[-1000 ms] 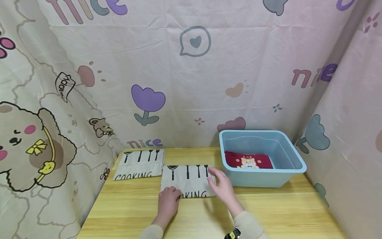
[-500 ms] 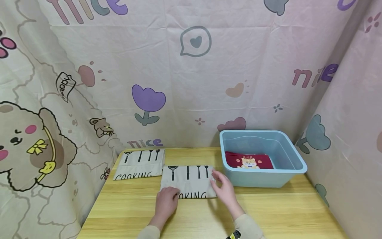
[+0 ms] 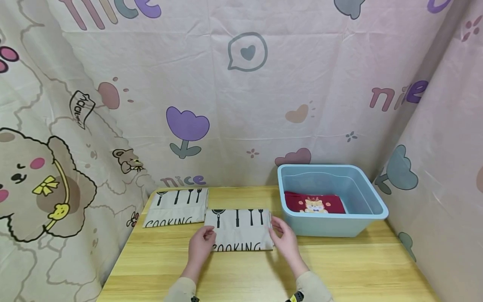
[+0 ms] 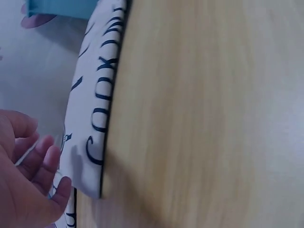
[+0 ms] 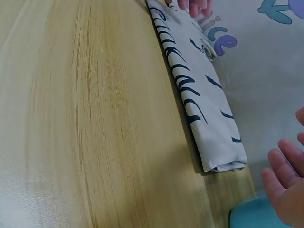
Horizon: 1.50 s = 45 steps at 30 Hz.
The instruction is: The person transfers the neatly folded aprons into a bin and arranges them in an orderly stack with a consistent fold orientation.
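Observation:
A folded white cloth (image 3: pixel 241 231), printed with black kitchen utensils and the word COOKING, lies flat on the wooden table. At its left edge is my left hand (image 3: pixel 200 247), fingers loosely bent; the left wrist view shows the fingers (image 4: pixel 45 164) with no cloth gripped. My right hand (image 3: pixel 287 245) stands at the opposite edge, thumb and fingers spread apart. In the right wrist view its fingers (image 5: pixel 285 164) are loosely extended, apart from the folded end of the cloth (image 5: pixel 213 128).
A matching folded cloth (image 3: pixel 177 208) lies at the back left, its corner close to the front one. To the right stands a light blue plastic bin (image 3: pixel 320 226) with a folded dark red fabric (image 3: pixel 294 202) inside. A patterned curtain (image 3: pixel 241 105) hangs behind the table.
My left hand has slid left from over the cloth's lower left corner to its left edge, uncovering more lettering. My right hand has shifted slightly right, off the printed top.

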Tool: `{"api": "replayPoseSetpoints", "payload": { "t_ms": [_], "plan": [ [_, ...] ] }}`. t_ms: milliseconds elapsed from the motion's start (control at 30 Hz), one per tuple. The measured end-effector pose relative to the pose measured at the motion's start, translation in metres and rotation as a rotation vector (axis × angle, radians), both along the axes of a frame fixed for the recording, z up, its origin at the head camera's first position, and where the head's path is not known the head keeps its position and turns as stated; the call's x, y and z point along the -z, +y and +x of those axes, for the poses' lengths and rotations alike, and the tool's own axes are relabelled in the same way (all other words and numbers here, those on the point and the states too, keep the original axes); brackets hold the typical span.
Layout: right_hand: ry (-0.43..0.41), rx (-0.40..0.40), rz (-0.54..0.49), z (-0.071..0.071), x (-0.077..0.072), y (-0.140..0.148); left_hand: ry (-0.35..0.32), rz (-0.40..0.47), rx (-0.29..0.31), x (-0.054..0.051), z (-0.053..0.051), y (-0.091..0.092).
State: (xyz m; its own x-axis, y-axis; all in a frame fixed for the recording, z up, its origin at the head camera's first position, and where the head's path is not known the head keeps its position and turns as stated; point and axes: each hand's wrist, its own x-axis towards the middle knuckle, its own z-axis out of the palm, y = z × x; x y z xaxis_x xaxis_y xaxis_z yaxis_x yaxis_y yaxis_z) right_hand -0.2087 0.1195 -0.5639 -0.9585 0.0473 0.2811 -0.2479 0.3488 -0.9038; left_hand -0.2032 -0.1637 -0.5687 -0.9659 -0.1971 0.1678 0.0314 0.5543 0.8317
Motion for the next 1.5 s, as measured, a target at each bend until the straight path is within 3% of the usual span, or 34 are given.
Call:
{"api": "replayPoseSetpoints", "payload": {
  "t_ms": [133,333,400,533,633,767,1133,1500],
  "plan": [
    [-0.058,0.018,-0.052,-0.001,0.003,0.001,-0.055,0.083,-0.052,-0.004,-0.003,-0.006],
    [-0.093,0.027,-0.087,0.0,0.005,0.001,-0.108,0.141,-0.104,-0.003,-0.009,-0.017],
    [-0.103,0.026,-0.098,0.006,-0.008,-0.001,-0.116,0.159,-0.113,-0.002,-0.011,-0.021],
    [-0.126,0.03,-0.113,0.006,-0.007,0.0,-0.146,0.215,-0.124,-0.004,-0.012,-0.027],
    [-0.152,0.042,-0.117,-0.001,0.007,0.002,-0.171,0.27,-0.139,-0.005,-0.013,-0.032],
    [-0.179,0.049,-0.12,-0.002,0.01,0.001,-0.2,0.334,-0.152,-0.005,-0.015,-0.037],
    [-0.221,0.046,-0.126,-0.004,0.015,0.0,-0.297,0.347,-0.112,-0.008,-0.02,-0.044],
    [-0.277,0.003,-0.078,-0.007,0.018,0.002,-0.379,0.426,-0.086,-0.009,-0.022,-0.044]
  ]
}}
